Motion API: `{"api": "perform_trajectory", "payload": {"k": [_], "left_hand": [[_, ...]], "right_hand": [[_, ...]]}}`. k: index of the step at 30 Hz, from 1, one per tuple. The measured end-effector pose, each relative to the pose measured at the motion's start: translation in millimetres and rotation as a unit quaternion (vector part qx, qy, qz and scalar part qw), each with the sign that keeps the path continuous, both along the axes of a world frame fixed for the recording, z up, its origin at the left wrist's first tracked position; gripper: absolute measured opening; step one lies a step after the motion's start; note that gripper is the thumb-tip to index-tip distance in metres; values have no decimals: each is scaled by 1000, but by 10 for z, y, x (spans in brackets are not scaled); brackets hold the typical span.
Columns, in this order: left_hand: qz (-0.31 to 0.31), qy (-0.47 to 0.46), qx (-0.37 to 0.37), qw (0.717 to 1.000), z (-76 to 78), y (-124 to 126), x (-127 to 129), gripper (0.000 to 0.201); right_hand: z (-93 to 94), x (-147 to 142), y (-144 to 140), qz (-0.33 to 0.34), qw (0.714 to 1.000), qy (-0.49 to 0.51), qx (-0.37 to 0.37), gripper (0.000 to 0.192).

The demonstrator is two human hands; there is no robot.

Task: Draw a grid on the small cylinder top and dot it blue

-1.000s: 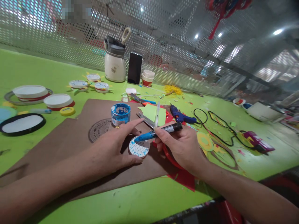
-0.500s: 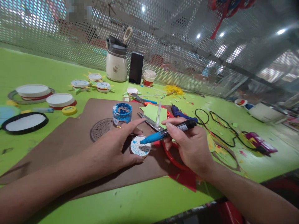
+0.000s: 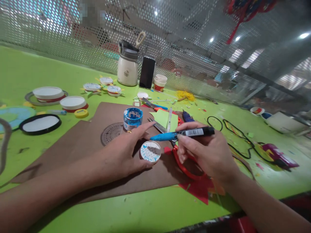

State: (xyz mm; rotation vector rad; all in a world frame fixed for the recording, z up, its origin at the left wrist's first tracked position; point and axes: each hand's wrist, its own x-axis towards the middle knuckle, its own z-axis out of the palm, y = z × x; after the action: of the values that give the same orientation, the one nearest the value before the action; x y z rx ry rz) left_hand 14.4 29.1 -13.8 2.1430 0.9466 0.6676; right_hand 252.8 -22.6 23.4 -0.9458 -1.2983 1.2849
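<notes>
My left hand (image 3: 123, 150) curls around the left side of a small round white disc (image 3: 150, 152), thumb along its near edge, index finger stretched out above. Blue dabs and crossing lines mark the disc's top. In my right hand (image 3: 204, 147) is a black marker (image 3: 194, 132), its front end coated blue, held nearly level. The blue tip hovers just above the disc's far edge, apart from it. Behind my left index finger stands an open jar of blue paint (image 3: 132, 119). Red-handled scissors (image 3: 187, 165) lie partly under my right hand.
Brown cardboard (image 3: 85, 155) covers part of the green table, with a round protractor (image 3: 110, 133) on it. Small decorated discs (image 3: 91, 87), a white flask (image 3: 127, 69) and a phone (image 3: 147, 72) stand behind. A glue gun (image 3: 187, 116) and black cord lie right.
My right hand has lifted the marker tip off the disc and turned the marker flatter, shifting slightly right. My left hand stays around the disc. The whole view has shifted a little.
</notes>
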Motion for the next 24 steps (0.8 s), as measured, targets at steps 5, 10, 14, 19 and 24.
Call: {"api": "perform_trajectory", "payload": {"k": [5, 10, 14, 19, 24], "left_hand": [[-1, -5, -23, 1000, 45, -10, 14, 96], [4, -3, -28, 1000, 40, 11, 26, 101], [7, -14, -18, 1000, -45, 28, 11, 100], [11, -19, -2, 1000, -112, 23, -10, 102], [11, 3, -27, 1000, -2, 5, 16, 100]], "right_hand": [[-47, -45, -50, -52, 988, -140, 42, 14], [-140, -56, -46, -45, 980, -176, 80, 12], [-181, -80, -23, -34, 977, -183, 103, 12], [-183, -104, -13, -42, 973, -190, 126, 10], [-171, -95, -34, -42, 967, -215, 130, 10]]}}
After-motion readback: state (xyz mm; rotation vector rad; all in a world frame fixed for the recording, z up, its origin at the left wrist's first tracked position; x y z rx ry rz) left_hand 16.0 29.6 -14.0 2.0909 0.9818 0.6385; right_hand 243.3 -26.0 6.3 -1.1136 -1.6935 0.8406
